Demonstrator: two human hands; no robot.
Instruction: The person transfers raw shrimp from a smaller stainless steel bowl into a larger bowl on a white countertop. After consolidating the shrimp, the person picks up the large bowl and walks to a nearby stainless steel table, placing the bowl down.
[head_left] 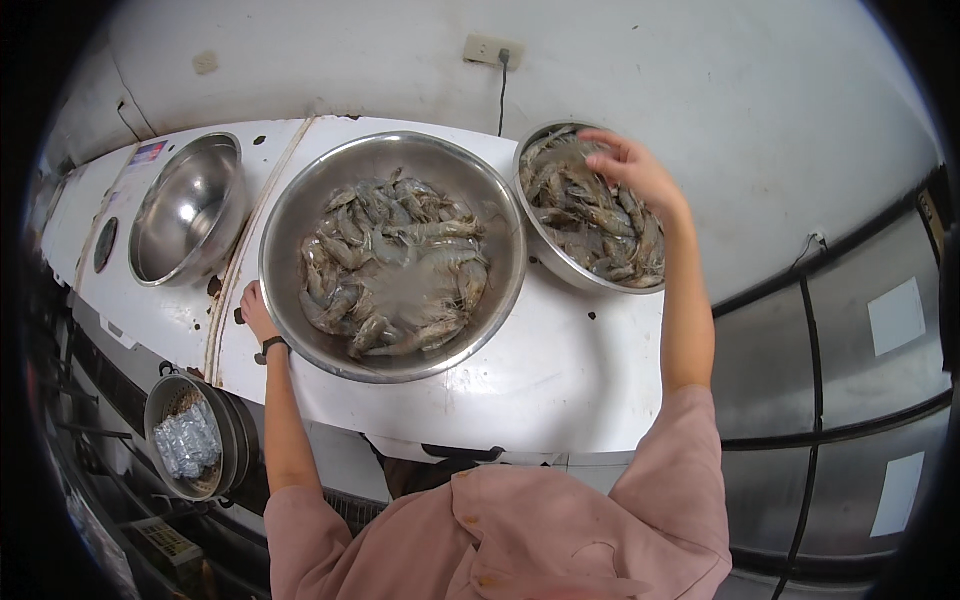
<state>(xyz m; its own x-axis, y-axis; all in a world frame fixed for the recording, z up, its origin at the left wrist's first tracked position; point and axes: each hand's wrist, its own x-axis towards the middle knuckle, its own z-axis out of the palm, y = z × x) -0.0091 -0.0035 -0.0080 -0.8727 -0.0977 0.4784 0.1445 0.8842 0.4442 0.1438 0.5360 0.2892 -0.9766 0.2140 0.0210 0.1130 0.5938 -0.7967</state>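
Grey-brown, whole raw shrimp with thin, glossy shells [440, 231] lie in two heaps: one inside a wide, round, polished steel bowl [390, 151], the other in a smaller, deep, round steel bowl [549, 253] to its right, both on a white tabletop [540, 385]. The person's right hand [622, 172] is over the smaller bowl's heap, its thumb and fingers parted and nothing visibly held; whether a fingertip touches a shell cannot be told. The left hand [259, 312] is beside the wide bowl's left rim; its fingers are partly hidden, so whether they grip cannot be told.

Each shrimp should be light, slick and limber, its shell springy but easily crushed. The best hold is probably a soft thumb-and-finger pinch across the thick body just behind the head, avoiding feelers and legs, which may tangle or tear. The loaded wide bowl is likely heavy, better held by opposite sides of its rim.
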